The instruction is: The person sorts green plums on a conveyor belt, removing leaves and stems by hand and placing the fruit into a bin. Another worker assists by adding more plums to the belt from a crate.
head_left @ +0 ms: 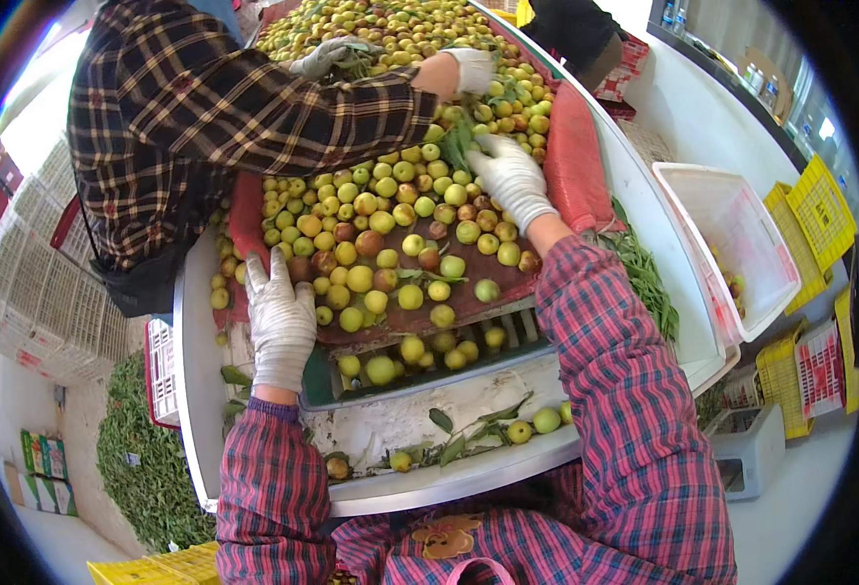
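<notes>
Many small yellow-green and reddish fruits [360, 278] lie on the red cloth lining [484, 270] of a white sorting table [451, 479]. My left hand [281, 318], in a white glove, rests at the left side beside the fruits and the end of a red padded roll [246, 216], fingers apart. My right hand [513, 179], also gloved, reaches over the fruits at the right, its fingertips by a bunch of green leaves [458, 142]; whether it grips them is unclear. Several fruits sit in the slatted opening [524, 329] at the near edge of the cloth.
A co-worker in a plaid shirt [268, 110] leans in from the left, gloved hands over the fruits. Another red padded roll [579, 157] lies at the right. A white tub [729, 241] and yellow crates [780, 365] stand right; a leaf heap [144, 446] lies on the floor left.
</notes>
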A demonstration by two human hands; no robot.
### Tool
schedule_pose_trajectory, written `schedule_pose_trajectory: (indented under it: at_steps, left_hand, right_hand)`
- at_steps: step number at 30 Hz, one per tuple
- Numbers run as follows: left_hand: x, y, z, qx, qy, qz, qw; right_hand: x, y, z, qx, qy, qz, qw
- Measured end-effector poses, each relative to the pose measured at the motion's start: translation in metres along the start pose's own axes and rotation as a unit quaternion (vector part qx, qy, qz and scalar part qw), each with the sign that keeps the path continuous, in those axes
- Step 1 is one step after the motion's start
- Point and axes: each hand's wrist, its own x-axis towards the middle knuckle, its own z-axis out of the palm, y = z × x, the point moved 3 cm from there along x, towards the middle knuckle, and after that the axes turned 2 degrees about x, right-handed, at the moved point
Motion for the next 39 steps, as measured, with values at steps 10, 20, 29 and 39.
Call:
schedule_pose_trajectory:
  at_steps: [10, 20, 29, 39]
  left_hand:
    - [-0.002, -0.005, -0.004, -0.017, 0.007, 0.002, 1.000]
    - [0.000, -0.008, 0.002, 0.008, 0.010, 0.003, 1.000]
    - [0.000, -0.009, 0.003, 0.008, 0.012, 0.011, 1.000]
    - [0.003, -0.001, -0.002, 0.006, 0.006, 0.000, 1.000]
  right_hand:
    - [-0.026, -0.030, 0.033, -0.181, -0.146, -0.077, 0.970]
    - [-0.058, -0.063, 0.058, -0.103, -0.293, -0.239, 0.920]
    - [-0.089, -0.086, 0.067, -0.023, -0.363, -0.293, 0.884]
    - [-0.094, -0.092, 0.069, -0.003, -0.449, -0.236, 0.862]
